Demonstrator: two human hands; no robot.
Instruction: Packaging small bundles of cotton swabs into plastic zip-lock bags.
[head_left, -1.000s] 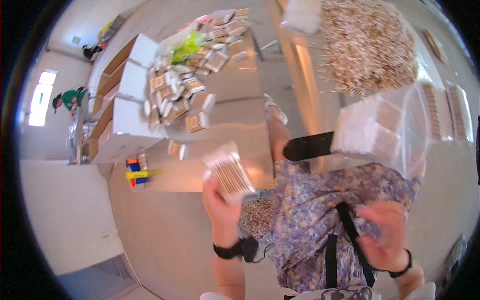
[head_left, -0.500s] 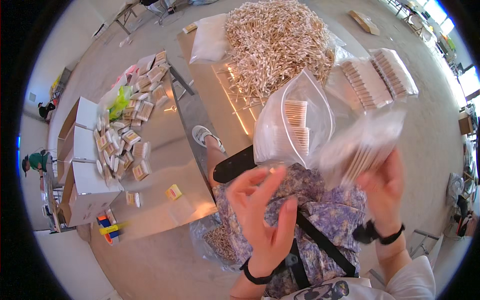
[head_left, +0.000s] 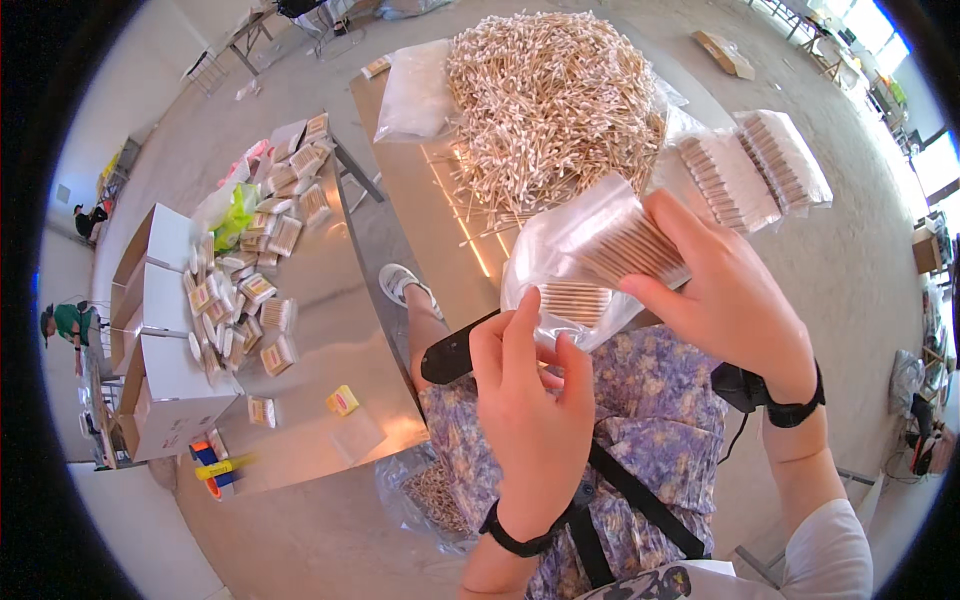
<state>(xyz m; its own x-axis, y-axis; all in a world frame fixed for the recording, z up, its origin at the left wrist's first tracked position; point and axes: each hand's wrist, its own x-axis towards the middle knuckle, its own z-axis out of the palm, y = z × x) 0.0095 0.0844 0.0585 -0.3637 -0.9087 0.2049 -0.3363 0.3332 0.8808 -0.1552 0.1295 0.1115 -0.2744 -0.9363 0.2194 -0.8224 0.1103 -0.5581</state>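
Note:
My right hand [head_left: 735, 295] is closed round a clear packet of cotton swabs [head_left: 630, 245], its thumb and fingers on the wooden sticks. This packet is tilted over a larger clear zip bag [head_left: 525, 255], which has more swabs [head_left: 575, 303] inside. My left hand [head_left: 535, 410] has its fingers and thumb at the bag's near left edge, closed on the plastic; the fingertips are partly hidden. Behind the bag, a large heap of loose cotton swabs [head_left: 555, 105] covers the table.
Two filled swab bags [head_left: 785, 165] lie at the heap's right, and a white plastic bag [head_left: 415, 90] at its left. On the left metal table [head_left: 330, 300] lie many small swab packs [head_left: 255, 235], a yellow card box [head_left: 342, 400] and tape rolls [head_left: 212, 470]. Open cartons [head_left: 185, 375] stand beside it.
My right hand has brought the packet left and up over the zip bag, turning it. My left hand has moved slightly right, to the bag's edge. The bag's mouth has tipped and is partly covered.

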